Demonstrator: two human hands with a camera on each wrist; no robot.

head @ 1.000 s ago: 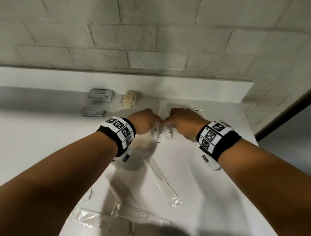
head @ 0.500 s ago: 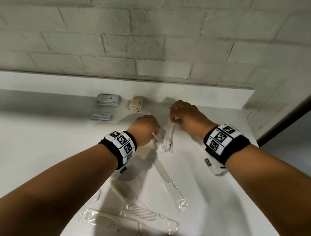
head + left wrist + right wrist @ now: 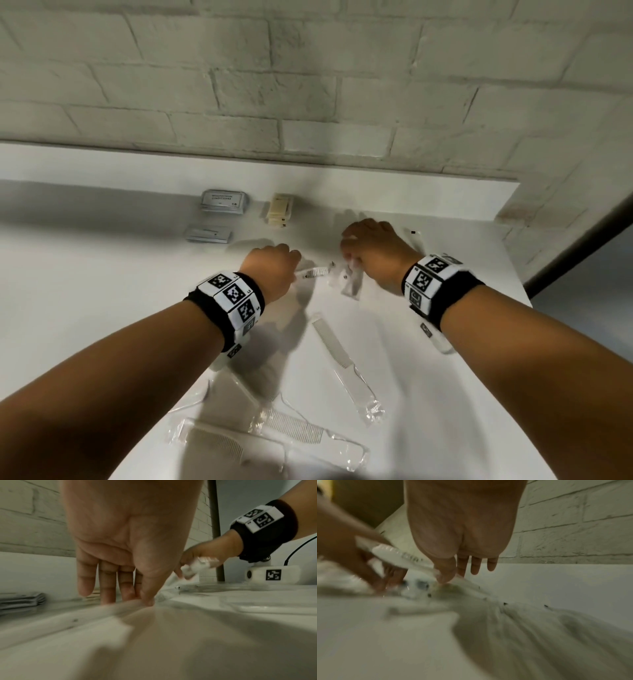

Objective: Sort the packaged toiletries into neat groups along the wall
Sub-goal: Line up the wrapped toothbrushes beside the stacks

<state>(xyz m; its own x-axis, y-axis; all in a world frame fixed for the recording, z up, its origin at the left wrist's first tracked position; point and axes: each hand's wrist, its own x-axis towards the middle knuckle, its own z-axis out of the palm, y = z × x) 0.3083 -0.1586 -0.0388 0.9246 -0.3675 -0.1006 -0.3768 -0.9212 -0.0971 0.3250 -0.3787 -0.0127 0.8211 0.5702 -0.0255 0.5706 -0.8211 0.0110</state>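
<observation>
Two hands (image 3: pixel 274 270) now farther apart.

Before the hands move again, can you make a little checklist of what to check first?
1. Left hand pinches a wrapped toothbrush: ok.
2. Right hand has firm hold of the clear packets: cannot tell, blurred.
3. Grey sachet stacks sit tidy by the wall: ok.
4. Cream packet pile sits next to them: ok.
5. Wrapped combs near the front edge are grouped: not ok, scattered.
6. Free spot on the counter by the wall: ok.
</observation>
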